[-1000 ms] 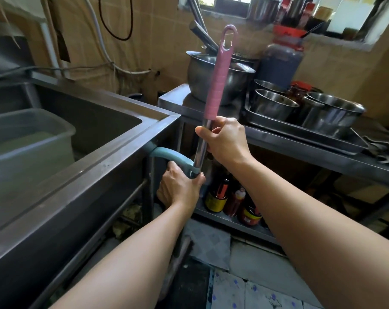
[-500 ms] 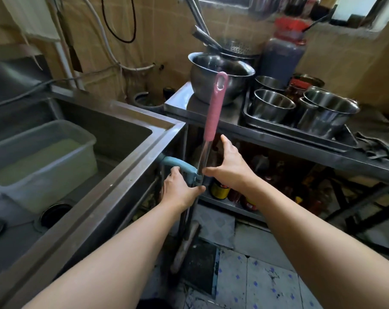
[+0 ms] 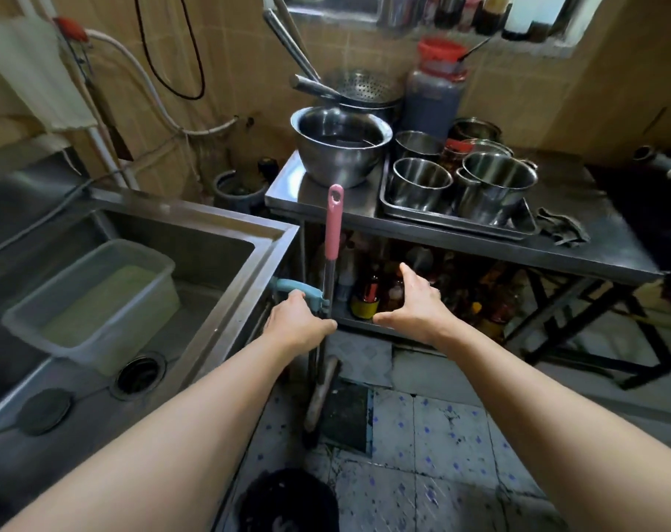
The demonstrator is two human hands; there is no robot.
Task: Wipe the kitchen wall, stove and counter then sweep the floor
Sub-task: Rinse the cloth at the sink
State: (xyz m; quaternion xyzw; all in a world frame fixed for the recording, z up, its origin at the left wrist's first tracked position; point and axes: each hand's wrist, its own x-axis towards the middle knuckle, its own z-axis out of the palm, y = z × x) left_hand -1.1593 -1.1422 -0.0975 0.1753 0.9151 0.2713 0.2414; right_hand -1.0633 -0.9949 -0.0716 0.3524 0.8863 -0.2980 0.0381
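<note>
Standing nearly upright between sink and counter [image 3: 326, 201], the broom [image 3: 333, 240] is held low on its shaft by the left hand [image 3: 295, 326], fingers curled round it. The right hand [image 3: 412, 301] is spread empty just beside it, the pink handle rising above both.

Left hand [image 3: 295, 324] curled gripping; right hand [image 3: 412, 301] spread, free.

One long tool with a pink grip [image 3: 333, 228] stands upright between the sink's right corner and the steel table's left end. One blue handle [image 3: 298, 289] meets its shaft. One large steel bowl [image 3: 341, 145] sits at the table's left edge, and one tray [image 3: 456, 220] beside it carries several steel pots, too overlapped to count exactly. One plastic tub [image 3: 91, 301] lies in the sink. Two hands show.
</note>
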